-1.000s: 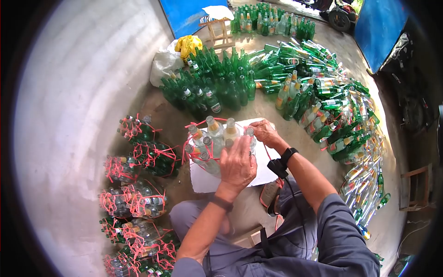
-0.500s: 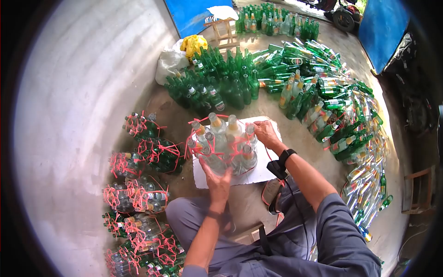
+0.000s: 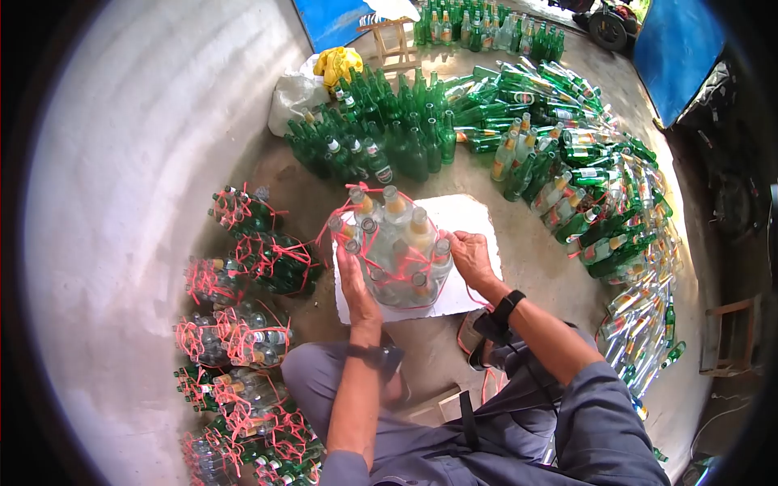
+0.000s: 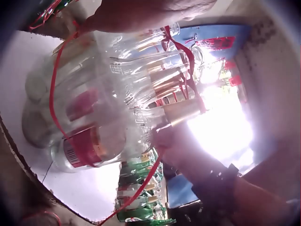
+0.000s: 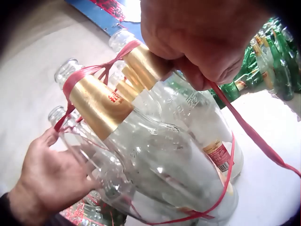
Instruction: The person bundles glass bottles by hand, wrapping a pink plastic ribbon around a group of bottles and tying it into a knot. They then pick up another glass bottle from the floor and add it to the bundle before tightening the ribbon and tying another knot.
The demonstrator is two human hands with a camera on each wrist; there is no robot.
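Observation:
A bundle of clear glass bottles point(image 3: 397, 279) with gold neck labels stands upright on a white board point(image 3: 480, 215). Red plastic twine point(image 5: 251, 132) loops around their necks, and another band circles the bodies lower down. At the bundle's left side, my left hand point(image 3: 357, 287) rests its palm and extended fingers against the glass; the right wrist view shows this hand point(image 5: 56, 176) beside a bottle. My right hand point(image 3: 473, 261), fingers curled, pinches the twine close to a neck on the right. A loose tail of twine hangs from it. Its fingertips are partly hidden.
Bundles of bottles tied with red twine point(image 3: 279, 263) line the left wall. Upright green bottles point(image 3: 405, 150) stand ahead, and a long heap of lying bottles point(image 3: 596, 174) curves down the right. A small wooden stool point(image 3: 395, 44) is at the back.
My left hand has moved from over the front of the bundle, down, then to its left side. The bundle has turned somewhat clockwise in view. My right hand stays at the twine.

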